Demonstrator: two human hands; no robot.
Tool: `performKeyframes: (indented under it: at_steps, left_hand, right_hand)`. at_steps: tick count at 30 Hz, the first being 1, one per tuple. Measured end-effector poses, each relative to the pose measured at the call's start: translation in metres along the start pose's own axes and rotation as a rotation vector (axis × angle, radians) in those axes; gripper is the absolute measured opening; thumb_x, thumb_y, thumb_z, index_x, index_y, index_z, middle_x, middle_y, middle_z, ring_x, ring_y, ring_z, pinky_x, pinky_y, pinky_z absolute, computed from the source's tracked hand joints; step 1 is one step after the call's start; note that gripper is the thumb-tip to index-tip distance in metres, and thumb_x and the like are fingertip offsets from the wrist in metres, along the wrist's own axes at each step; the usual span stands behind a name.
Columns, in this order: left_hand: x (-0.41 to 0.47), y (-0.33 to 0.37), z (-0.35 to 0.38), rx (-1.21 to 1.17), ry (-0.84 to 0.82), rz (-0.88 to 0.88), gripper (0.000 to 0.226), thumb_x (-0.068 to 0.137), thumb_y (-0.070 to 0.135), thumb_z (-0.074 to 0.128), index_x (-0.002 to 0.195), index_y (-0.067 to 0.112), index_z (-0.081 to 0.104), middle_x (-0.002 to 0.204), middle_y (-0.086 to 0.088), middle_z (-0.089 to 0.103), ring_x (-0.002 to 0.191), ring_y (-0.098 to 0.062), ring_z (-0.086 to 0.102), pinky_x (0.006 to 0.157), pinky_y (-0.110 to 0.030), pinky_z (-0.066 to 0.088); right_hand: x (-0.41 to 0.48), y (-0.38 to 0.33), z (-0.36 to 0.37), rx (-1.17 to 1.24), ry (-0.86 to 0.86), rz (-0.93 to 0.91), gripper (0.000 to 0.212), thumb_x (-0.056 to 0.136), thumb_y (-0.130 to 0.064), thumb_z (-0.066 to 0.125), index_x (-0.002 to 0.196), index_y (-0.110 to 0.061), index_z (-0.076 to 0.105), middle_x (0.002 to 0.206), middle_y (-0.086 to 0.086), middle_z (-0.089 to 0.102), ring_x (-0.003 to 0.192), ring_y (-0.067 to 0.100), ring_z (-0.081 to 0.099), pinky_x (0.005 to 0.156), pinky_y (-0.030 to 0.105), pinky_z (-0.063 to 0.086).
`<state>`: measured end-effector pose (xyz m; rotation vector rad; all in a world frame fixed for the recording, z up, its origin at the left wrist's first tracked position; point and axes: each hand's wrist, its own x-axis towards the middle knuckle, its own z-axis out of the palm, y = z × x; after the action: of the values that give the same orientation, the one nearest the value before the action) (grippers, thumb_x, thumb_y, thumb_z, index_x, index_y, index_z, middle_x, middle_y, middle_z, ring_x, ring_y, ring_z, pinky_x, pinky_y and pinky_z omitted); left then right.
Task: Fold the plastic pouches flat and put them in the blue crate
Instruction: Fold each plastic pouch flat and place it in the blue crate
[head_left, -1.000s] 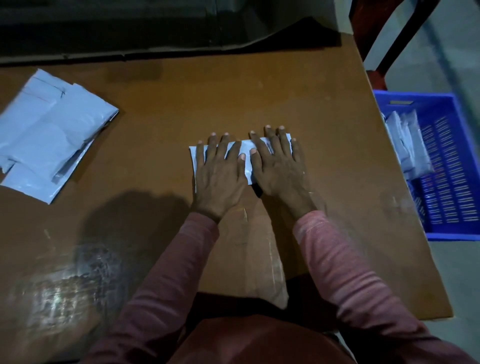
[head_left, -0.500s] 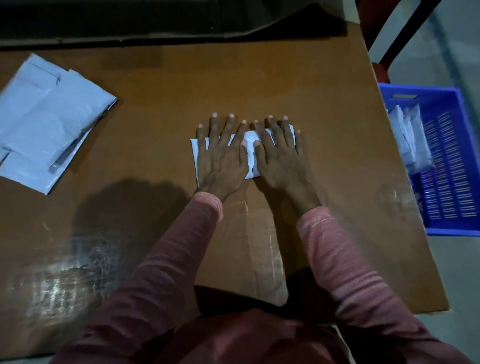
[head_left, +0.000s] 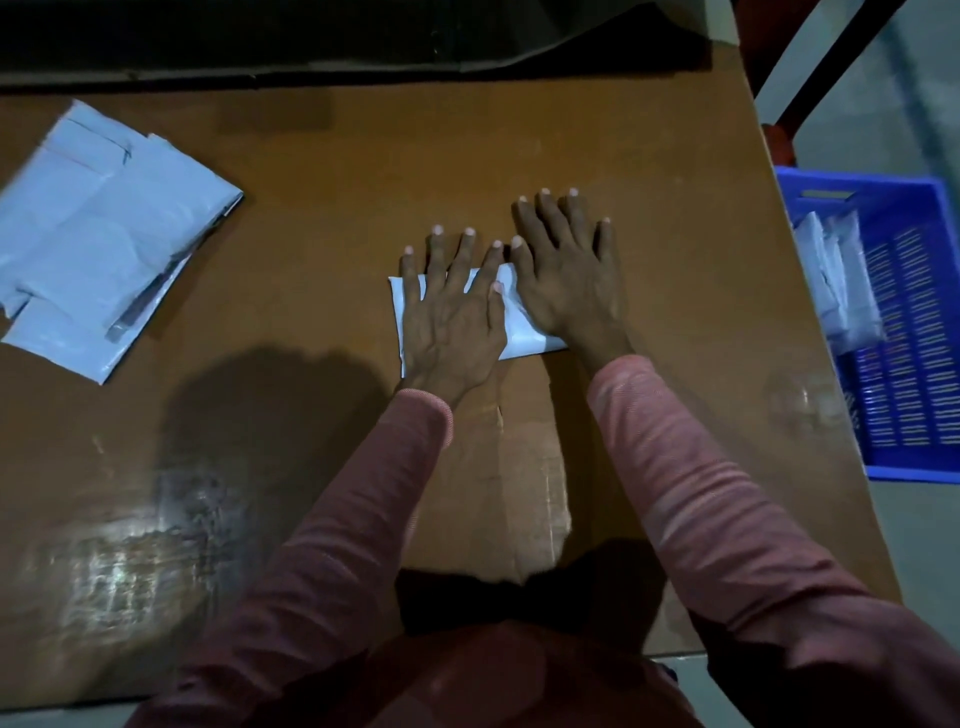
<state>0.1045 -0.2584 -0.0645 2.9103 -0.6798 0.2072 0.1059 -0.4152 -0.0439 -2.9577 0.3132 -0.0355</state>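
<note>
Two released grips, left hand (head_left: 452, 317) and right hand (head_left: 566, 275), press fingers-straight on the folded pouch (head_left: 519, 327) on the table (head_left: 337, 208). Once they lift, the springy plastic may unfold before reaching the blue crate (head_left: 914, 322).

Counts: 1 folded pouch (head_left: 519, 322) mid-table, 2 hands on it, left hand (head_left: 452, 317) and right hand (head_left: 566, 280). 1 pile of unfolded pouches (head_left: 98, 234) far left, at least 3 overlapping, exact number unreadable. 1 blue crate (head_left: 883, 189), with roughly 3 folded pouches inside (head_left: 836, 280), too blurred to confirm. 1 table (head_left: 363, 182).
</note>
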Motion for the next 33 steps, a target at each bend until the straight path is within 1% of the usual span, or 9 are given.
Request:
performKeyframes:
  at_steps: [6, 9, 13, 16, 20, 24, 27, 30, 33]
  left_hand:
    - [0.002, 0.0, 0.0, -0.007, 0.002, -0.012, 0.054, 0.108, 0.037, 0.02, 0.159, 0.028, 0.036, 0.168, -0.003, 0.028, 0.158, -0.032, 0.014, 0.124, -0.061, 0.01]
    - [0.016, 0.008, -0.004, -0.028, 0.015, -0.093, 0.056, 0.105, 0.035, 0.022, 0.157, 0.023, 0.039, 0.167, -0.005, 0.03, 0.157, -0.032, 0.017, 0.124, -0.062, 0.008]
    - [0.031, 0.014, -0.001, -0.009, -0.012, -0.191, 0.06, 0.103, 0.033, 0.02, 0.16, 0.02, 0.032, 0.169, -0.008, 0.024, 0.158, -0.033, 0.012, 0.124, -0.062, 0.004]
    - [0.028, 0.012, 0.001, 0.01, -0.002, -0.19, 0.06, 0.104, 0.034, 0.02, 0.162, 0.021, 0.027, 0.17, -0.01, 0.018, 0.158, -0.034, 0.007, 0.124, -0.062, 0.003]
    - [0.027, 0.016, -0.001, 0.027, 0.048, -0.195, 0.059, 0.105, 0.034, 0.024, 0.162, 0.023, 0.024, 0.171, -0.012, 0.016, 0.158, -0.035, 0.006, 0.124, -0.063, 0.003]
    - [0.025, 0.013, -0.002, 0.018, 0.037, -0.196, 0.061, 0.104, 0.037, 0.019, 0.163, 0.024, 0.022, 0.171, -0.012, 0.012, 0.159, -0.035, 0.002, 0.123, -0.065, 0.003]
    - [0.025, 0.013, -0.006, -0.004, 0.008, -0.173, 0.069, 0.099, 0.041, 0.009, 0.163, 0.023, 0.022, 0.172, -0.012, 0.01, 0.159, -0.035, 0.001, 0.124, -0.063, -0.003]
    - [0.024, 0.016, -0.012, -0.028, 0.001, -0.186, 0.075, 0.094, 0.043, 0.002, 0.162, 0.022, 0.026, 0.171, -0.013, 0.013, 0.159, -0.034, 0.003, 0.122, -0.061, -0.008]
    - [0.024, 0.017, -0.009, 0.018, 0.03, -0.182, 0.066, 0.1, 0.039, 0.009, 0.161, 0.022, 0.029, 0.17, -0.013, 0.018, 0.158, -0.034, 0.006, 0.124, -0.064, -0.002]
  right_hand:
    - [0.001, -0.002, 0.008, -0.034, 0.047, 0.035, 0.057, 0.106, -0.041, 0.018, 0.161, -0.03, 0.016, 0.17, -0.002, 0.011, 0.157, 0.023, -0.001, 0.121, 0.062, 0.007]
    - [0.001, -0.002, 0.006, -0.026, 0.091, 0.045, 0.057, 0.105, -0.038, 0.021, 0.161, -0.025, 0.019, 0.169, -0.001, 0.015, 0.157, 0.024, 0.003, 0.12, 0.062, 0.01]
    - [0.001, -0.002, 0.006, -0.028, 0.115, 0.054, 0.058, 0.105, -0.037, 0.021, 0.16, -0.019, 0.022, 0.169, 0.0, 0.017, 0.157, 0.023, 0.004, 0.121, 0.06, 0.012]
    - [-0.001, -0.002, 0.006, -0.013, 0.119, 0.042, 0.059, 0.105, -0.038, 0.02, 0.16, -0.016, 0.024, 0.168, 0.001, 0.018, 0.157, 0.023, 0.004, 0.122, 0.059, 0.011]
    - [-0.001, -0.001, 0.005, -0.007, 0.119, 0.048, 0.059, 0.106, -0.037, 0.02, 0.159, -0.014, 0.026, 0.168, 0.002, 0.018, 0.157, 0.023, 0.003, 0.122, 0.058, 0.008]
    - [0.0, -0.001, 0.002, -0.013, 0.104, 0.011, 0.06, 0.107, -0.041, 0.018, 0.161, -0.014, 0.021, 0.169, 0.002, 0.013, 0.157, 0.023, 0.0, 0.122, 0.06, 0.004]
    - [-0.007, 0.003, -0.004, -0.013, 0.203, 0.011, 0.061, 0.108, -0.043, 0.02, 0.161, -0.014, 0.017, 0.17, 0.003, 0.01, 0.157, 0.026, 0.001, 0.123, 0.059, 0.001]
    - [-0.021, 0.0, 0.002, 0.016, 0.286, 0.062, 0.058, 0.108, -0.037, 0.024, 0.161, -0.013, 0.02, 0.169, 0.004, 0.013, 0.157, 0.026, 0.004, 0.124, 0.057, 0.003]
    - [-0.03, -0.003, 0.013, 0.032, 0.236, 0.12, 0.058, 0.107, -0.035, 0.023, 0.16, -0.012, 0.02, 0.169, 0.003, 0.016, 0.157, 0.024, 0.002, 0.124, 0.058, 0.004]
